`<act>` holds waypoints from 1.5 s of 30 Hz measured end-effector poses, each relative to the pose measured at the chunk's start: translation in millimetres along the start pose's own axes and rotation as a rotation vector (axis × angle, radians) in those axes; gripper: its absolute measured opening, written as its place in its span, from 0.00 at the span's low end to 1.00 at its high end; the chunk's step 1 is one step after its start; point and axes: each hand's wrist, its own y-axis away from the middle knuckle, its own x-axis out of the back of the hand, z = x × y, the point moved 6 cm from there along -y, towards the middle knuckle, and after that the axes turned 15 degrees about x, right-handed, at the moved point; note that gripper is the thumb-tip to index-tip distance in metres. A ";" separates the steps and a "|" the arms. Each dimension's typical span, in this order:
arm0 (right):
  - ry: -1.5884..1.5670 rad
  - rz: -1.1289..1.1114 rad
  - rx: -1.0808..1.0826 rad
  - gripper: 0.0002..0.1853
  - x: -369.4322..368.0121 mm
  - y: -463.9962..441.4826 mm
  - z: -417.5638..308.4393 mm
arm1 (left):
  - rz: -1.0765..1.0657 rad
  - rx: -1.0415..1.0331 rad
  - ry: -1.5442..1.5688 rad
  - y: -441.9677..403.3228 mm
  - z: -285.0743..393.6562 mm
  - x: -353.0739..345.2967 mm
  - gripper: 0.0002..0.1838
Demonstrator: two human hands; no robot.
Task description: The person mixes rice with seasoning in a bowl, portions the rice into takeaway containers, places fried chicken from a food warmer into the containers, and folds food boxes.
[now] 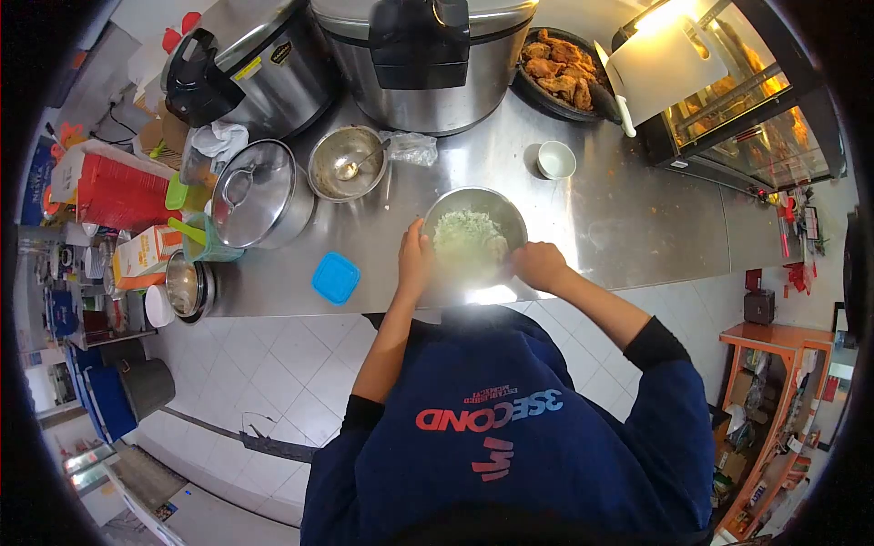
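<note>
Bowl [511,214] of white, crumbly food [467,232] sits close to the near edge of the steel surface [637,218], about midway along it. The left hand [416,253] grasps its left rim, fingers along the outer wall. The right hand [540,265] is clenched at the right rim; whether it grips the rim or a utensil, I cannot tell. The food nearest the person is blurred.

Left of the bowl, near the same edge, lies a blue lid [336,278]. Farther back are a second bowl [324,182] with a spoon [351,170] in it and, just beside it, a plastic bag [412,149]. A lidded pot [289,218] stands left of these. A white cup [556,161] stands beyond the bowl, to its right. Two cookers [437,107] and a black tray [526,89] of fried chicken [557,68] line the far edge; a lit cabinet [756,118] fills the far right corner.
</note>
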 end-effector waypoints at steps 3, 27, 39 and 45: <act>-0.280 0.024 0.020 0.18 -19.9 -4.3 1.7 | -0.106 0.076 0.160 -4.5 -31.5 -17.9 0.20; -0.207 0.232 -0.030 0.13 -71.7 -56.5 -13.2 | -0.426 0.280 0.536 54.4 -16.8 -29.5 0.30; 0.468 0.264 0.069 0.06 36.6 -28.4 6.4 | -0.487 0.142 -0.022 6.2 7.5 6.2 0.27; 0.494 0.450 0.394 0.11 37.7 -35.3 -2.6 | -0.476 -0.011 -0.199 -12.8 22.7 4.1 0.27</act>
